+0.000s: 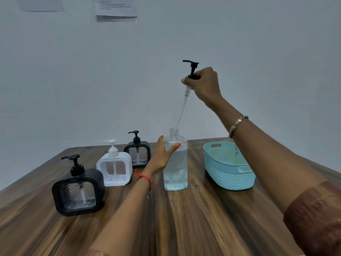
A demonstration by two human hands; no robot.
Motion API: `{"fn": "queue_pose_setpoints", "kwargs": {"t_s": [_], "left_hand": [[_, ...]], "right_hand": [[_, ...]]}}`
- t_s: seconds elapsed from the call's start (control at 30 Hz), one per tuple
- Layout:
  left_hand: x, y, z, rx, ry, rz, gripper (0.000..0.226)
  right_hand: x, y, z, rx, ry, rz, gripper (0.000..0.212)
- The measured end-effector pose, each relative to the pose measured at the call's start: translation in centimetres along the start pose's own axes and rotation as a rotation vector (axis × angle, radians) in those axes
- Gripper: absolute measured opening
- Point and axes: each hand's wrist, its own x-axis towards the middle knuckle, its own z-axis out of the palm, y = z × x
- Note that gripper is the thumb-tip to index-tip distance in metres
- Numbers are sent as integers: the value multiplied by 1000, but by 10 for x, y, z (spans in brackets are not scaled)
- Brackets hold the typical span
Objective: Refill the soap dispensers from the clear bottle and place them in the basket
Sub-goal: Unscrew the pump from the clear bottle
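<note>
**Nearly uncapped**

Left hand (162,154) grips the tall clear plastic bottle (176,174), nine o'clock of the blue plastic basket (228,177). Right hand (205,84) pinches the black pump head (192,68), tube tip at the neck. Draw toward twelve o'clock; let drips fall inside.

Glossy wood-grain table (203,218); clear smooth plastic bottle (175,163); matt woven-texture plastic basket (230,179); 3 plastic dispensers (78,193) with dimpled clear windows.
</note>
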Motion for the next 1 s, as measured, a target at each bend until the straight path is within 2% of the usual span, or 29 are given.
{"fn": "queue_pose_setpoints", "kwargs": {"t_s": [0.13,0.3,0.43,0.57,0.67,0.8,0.87,1.0], "left_hand": [[1,-1,0,26,5,7,84],[0,1,1,31,14,36,80],[-2,1,3,25,37,51,76],[-5,-1,6,-38,57,39,74],[-8,-2,8,-55,57,49,65],[-13,-9,9,-69,27,84,50],[-17,-10,10,-70,15,95,47],[-22,-9,12,-72,2,124,37]], "right_hand": [[-3,-6,-20,86,106,-51,26],[-15,-9,-59,189,78,-128,13],[-48,16,-69,213,17,-202,27],[-101,75,-51,45,-89,-222,37],[-139,118,-36,-123,-300,-260,39],[-170,157,-23,-385,-579,-364,20],[-178,170,-18,-512,-630,-406,18],[-186,183,-15,-669,-698,-367,18]]}}
